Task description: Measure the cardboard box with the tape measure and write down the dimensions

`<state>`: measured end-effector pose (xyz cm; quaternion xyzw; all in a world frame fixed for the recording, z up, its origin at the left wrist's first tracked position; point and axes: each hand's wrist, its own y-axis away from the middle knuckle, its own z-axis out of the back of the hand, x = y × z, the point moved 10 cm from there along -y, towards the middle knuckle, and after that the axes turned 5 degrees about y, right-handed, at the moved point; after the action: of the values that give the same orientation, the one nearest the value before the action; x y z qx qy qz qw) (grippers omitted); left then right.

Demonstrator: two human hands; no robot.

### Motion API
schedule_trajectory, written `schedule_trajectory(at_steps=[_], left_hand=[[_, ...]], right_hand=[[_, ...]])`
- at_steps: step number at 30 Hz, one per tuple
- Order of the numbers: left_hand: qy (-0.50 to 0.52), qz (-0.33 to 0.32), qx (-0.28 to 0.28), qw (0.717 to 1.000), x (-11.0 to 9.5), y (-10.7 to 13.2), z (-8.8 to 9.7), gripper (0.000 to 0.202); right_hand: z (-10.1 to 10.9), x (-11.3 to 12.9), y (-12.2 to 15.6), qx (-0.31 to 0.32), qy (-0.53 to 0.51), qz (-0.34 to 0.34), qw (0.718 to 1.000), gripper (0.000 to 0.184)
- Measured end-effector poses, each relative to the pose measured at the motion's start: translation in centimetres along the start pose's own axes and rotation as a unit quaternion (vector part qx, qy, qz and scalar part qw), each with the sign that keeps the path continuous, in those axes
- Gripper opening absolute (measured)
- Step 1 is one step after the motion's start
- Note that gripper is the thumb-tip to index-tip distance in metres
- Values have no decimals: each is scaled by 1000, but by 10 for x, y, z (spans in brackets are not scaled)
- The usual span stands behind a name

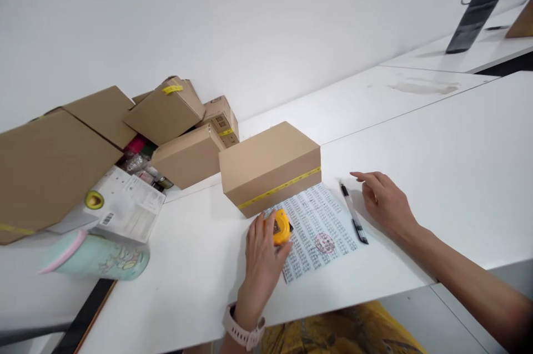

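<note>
On the left part of a printed sheet (306,257), my left hand (263,254) is closed around a yellow tape measure (282,227). A wristband is on that arm. My right hand (385,201) holds nothing; its index finger is stretched out and its other fingers are partly curled. Just left of it, a black-and-clear pen (352,215) lies across the sheet's right edge. The sheet has rows of small dark print and a round red stamp. Behind the sheet stands a closed cardboard box (270,165) with a yellow tape strip along its front, covering part of the paper.
Several cardboard boxes (166,112) are heaped at the back left. In front of them are a white carton (127,204) with an avocado picture and a mint-green tumbler (112,257) on its side. A dark bottle (474,18) stands far right on the white table (437,154).
</note>
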<state>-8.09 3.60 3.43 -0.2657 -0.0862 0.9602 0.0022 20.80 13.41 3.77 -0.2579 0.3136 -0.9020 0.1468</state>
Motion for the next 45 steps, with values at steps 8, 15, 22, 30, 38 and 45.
schedule_trajectory(at_steps=[8, 15, 22, 30, 38, 45], left_hand=[[217, 27, 51, 974, -34, 10, 10, 74], [318, 28, 84, 944, -55, 28, 30, 76], [397, 8, 108, 912, -45, 29, 32, 78], [464, 70, -85, 879, 41, -25, 136, 70], [450, 148, -147, 869, 125, -79, 193, 55], [442, 158, -123, 874, 133, -83, 185, 51]], right_hand=[[-1, 71, 21, 208, -311, -134, 917, 41], [-14, 126, 46, 376, -552, -252, 700, 64], [-17, 138, 35, 394, -567, -251, 678, 50], [-8, 64, -105, 243, -581, -270, 728, 24], [-67, 27, -181, 199, -534, -323, 756, 26], [-99, 34, -172, 239, -429, -304, 816, 24]])
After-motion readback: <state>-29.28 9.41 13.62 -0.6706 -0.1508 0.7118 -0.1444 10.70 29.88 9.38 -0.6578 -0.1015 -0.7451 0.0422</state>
